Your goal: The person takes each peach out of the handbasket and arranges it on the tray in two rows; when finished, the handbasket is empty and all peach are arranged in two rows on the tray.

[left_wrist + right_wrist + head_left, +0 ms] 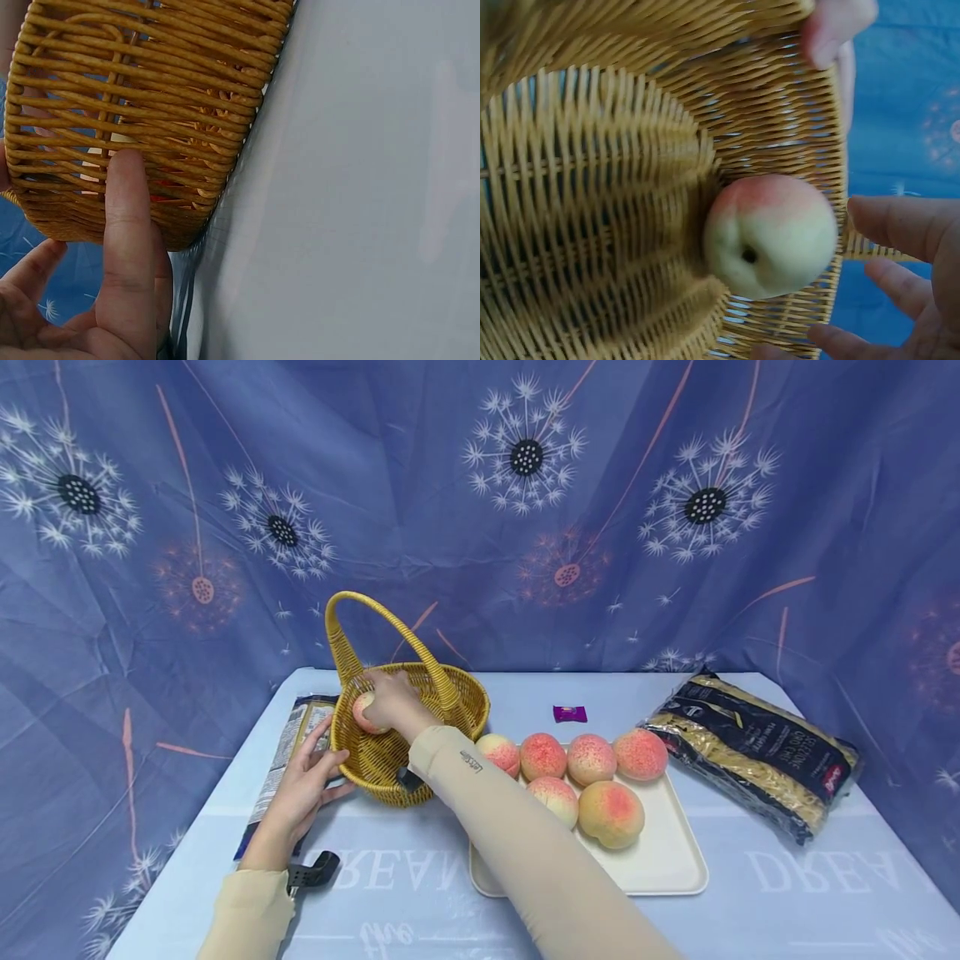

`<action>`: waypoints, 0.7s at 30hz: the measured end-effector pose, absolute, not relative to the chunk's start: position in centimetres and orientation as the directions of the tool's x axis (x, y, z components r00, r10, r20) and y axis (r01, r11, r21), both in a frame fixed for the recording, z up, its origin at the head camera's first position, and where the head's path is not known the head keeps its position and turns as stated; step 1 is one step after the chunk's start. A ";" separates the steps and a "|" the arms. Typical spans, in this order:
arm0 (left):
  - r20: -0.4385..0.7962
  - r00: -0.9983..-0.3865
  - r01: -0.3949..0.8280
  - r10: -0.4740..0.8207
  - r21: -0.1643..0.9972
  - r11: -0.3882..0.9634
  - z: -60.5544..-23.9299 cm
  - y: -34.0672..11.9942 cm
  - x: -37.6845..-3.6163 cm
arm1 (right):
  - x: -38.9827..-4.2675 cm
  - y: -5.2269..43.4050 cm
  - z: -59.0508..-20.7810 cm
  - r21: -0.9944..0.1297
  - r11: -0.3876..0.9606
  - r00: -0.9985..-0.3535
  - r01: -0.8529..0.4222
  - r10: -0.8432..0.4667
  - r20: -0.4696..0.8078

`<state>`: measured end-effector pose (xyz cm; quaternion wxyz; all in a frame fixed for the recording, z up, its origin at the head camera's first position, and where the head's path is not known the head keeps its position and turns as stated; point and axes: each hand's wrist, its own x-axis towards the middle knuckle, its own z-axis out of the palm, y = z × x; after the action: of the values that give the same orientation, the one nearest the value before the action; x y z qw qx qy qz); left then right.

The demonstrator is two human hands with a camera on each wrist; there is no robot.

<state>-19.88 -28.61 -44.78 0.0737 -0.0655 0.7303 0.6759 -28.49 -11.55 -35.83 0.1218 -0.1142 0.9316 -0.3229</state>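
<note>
My right hand [392, 700] reached into the wicker basket [450, 697], fingers loosely spread around a peach [771, 235] — whether they touched it I could not tell. My left hand [303, 785] lay open, fingers straight against the basket's outer wall — five more peaches [590, 759] sat on the tray [667, 860] just beside.

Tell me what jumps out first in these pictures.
The yellow wicker basket at the table's left stands out, with the right hand over a peach in it and the left hand resting on its outer wall. Right of it, six more peaches lie on a cream tray. A dark pasta bag lies at far right.
</note>
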 end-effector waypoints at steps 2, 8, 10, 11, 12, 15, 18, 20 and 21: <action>-0.200 -0.980 -0.199 0.004 0.977 0.080 -44.8 -28.6 -19.9 | -28.7 -11.5 -36.2 -0.613 0.779 -0.941 -0.134 -0.295 -0.168; -0.204 -0.979 -0.203 0.004 0.976 0.075 -44.7 -28.5 -20.0 | -29.0 -11.7 -36.9 -0.599 0.791 -0.934 -0.129 -0.300 -0.195; -0.202 -0.979 -0.201 0.004 0.977 0.072 -44.7 -28.5 -20.0 | -29.0 -11.8 -36.8 -0.585 0.799 -0.930 -0.139 -0.308 -0.200; -0.201 -0.980 -0.200 0.004 0.977 0.072 -44.7 -28.5 -20.0 | -29.0 -11.8 -36.8 -0.583 0.800 -0.928 -0.144 -0.313 -0.201; -0.201 -0.980 -0.200 0.003 0.977 0.072 -44.7 -28.5 -20.0 | -28.9 -11.9 -36.7 -0.577 0.803 -0.926 -0.149 -0.319 -0.205; -0.209 -0.978 -0.208 0.001 0.975 0.081 -44.8 -28.5 -20.0 | -28.9 -12.1 -36.7 -0.561 0.812 -0.917 -0.162 -0.334 -0.218; -0.216 -0.976 -0.216 -0.003 0.973 0.085 -44.8 -28.5 -20.0 | -28.8 -12.2 -36.7 -0.548 0.820 -0.912 -0.166 -0.338 -0.230; -0.217 -0.976 -0.217 -0.005 0.973 0.084 -44.8 -28.5 -20.1 | -28.7 -12.2 -36.7 -0.540 0.824 -0.912 -0.170 -0.339 -0.230; -0.216 -0.976 -0.216 -0.006 0.973 0.082 -44.8 -28.5 -20.1 | -28.6 -12.3 -36.6 -0.537 0.826 -0.913 -0.171 -0.338 -0.229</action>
<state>-20.10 -28.46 -44.82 0.0780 -0.0758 0.7315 0.6731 -28.60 -12.25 -36.59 0.1590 -0.1352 0.9422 -0.2621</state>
